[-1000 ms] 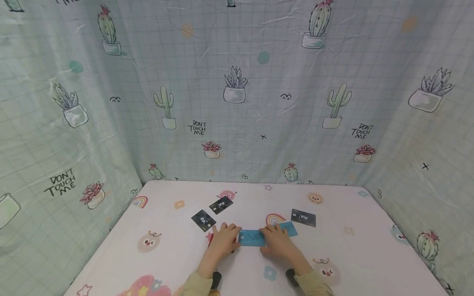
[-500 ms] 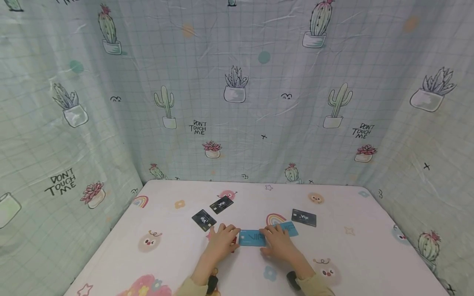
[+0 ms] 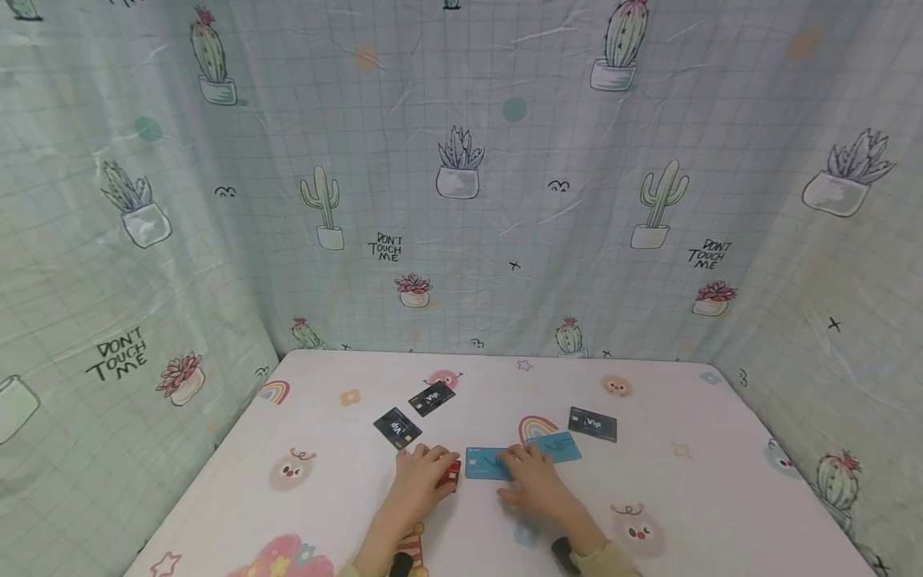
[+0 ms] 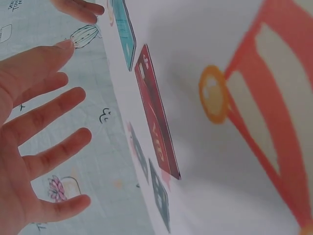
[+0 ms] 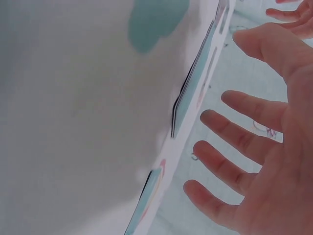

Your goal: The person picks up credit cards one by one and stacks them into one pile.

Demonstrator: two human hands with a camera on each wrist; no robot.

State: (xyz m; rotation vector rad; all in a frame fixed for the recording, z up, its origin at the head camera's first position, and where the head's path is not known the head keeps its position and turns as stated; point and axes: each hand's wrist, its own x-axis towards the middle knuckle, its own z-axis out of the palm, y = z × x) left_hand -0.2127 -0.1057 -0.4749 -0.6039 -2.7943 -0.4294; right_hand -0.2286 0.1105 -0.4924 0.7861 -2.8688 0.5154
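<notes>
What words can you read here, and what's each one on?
"Vip": the three black cards.
"VIP": the red card, in the left wrist view.
"V": the nearer blue card; the right hand hides the rest.
"DON'T TOUCH ME": the cactus-print curtain, three times in the head view.
Lettering on the farther blue card: unclear; smaller card marks: too small.

Three black cards (image 3: 593, 424), two blue (image 3: 481, 463), one red (image 4: 157, 115)
</notes>
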